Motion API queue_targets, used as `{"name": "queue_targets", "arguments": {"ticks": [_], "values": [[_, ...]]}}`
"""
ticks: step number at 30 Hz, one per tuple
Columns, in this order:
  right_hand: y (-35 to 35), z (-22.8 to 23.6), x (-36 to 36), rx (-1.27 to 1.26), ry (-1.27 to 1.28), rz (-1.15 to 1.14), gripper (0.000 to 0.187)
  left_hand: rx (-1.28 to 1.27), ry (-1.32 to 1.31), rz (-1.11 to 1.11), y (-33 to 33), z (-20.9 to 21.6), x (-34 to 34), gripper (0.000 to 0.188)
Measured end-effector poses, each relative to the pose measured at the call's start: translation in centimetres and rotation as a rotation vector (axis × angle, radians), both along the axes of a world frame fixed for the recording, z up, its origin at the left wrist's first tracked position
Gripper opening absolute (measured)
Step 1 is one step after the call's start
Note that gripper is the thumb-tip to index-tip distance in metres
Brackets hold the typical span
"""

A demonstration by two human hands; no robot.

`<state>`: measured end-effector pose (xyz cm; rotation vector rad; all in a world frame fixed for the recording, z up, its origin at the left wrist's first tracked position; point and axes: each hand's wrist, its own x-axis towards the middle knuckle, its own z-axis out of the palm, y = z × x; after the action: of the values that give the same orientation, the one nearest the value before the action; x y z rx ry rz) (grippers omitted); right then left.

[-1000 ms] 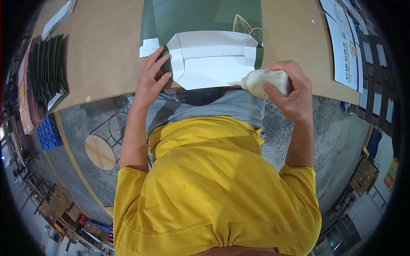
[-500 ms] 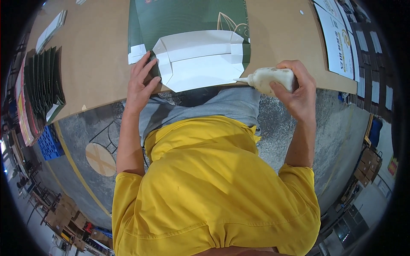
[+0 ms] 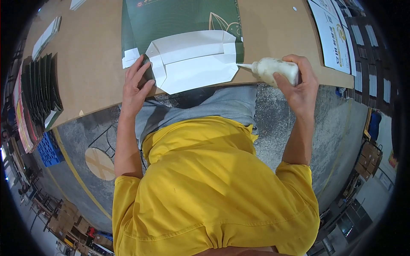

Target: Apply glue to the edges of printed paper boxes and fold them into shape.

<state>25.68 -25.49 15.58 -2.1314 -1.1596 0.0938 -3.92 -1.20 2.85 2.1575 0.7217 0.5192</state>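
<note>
A green paper bag (image 3: 179,19) lies on the table, its near end folded out into white bottom flaps (image 3: 198,70). My right hand (image 3: 301,87) is wrapped round a whitish, stained squeeze bottle (image 3: 275,71), tilted onto its side. Its thin nozzle points left and meets the right edge of the white flaps; whether any glue comes out is too small to see. At the bag's left near corner rests my left hand (image 3: 136,87), fingers stretched and thumb apart, touching the folded edge.
Folded dark green bags (image 3: 40,87) stand at the table's left edge, with white pieces (image 3: 46,37) beyond. Printed white sheets (image 3: 335,38) lie at the right edge. Below are a round stool (image 3: 100,163) and a blue crate (image 3: 50,149).
The bottle's nozzle has moved up along the right edge of the white flaps, from the near corner. My left hand keeps its place at the bag's left corner. The whole view has shifted slightly.
</note>
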Motion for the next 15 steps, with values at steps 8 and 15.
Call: {"name": "queue_targets", "arguments": {"ticks": [8,15], "values": [[0.51,-0.36,-0.19,-0.006,-0.058,0.052,0.034,0.014,0.012,0.003,0.05,-0.05,0.02,0.048],[0.40,-0.07,-0.83,-0.025,-0.019,0.072,0.034,0.022,0.005,-0.002,0.09,-0.09,0.00,0.048]]}}
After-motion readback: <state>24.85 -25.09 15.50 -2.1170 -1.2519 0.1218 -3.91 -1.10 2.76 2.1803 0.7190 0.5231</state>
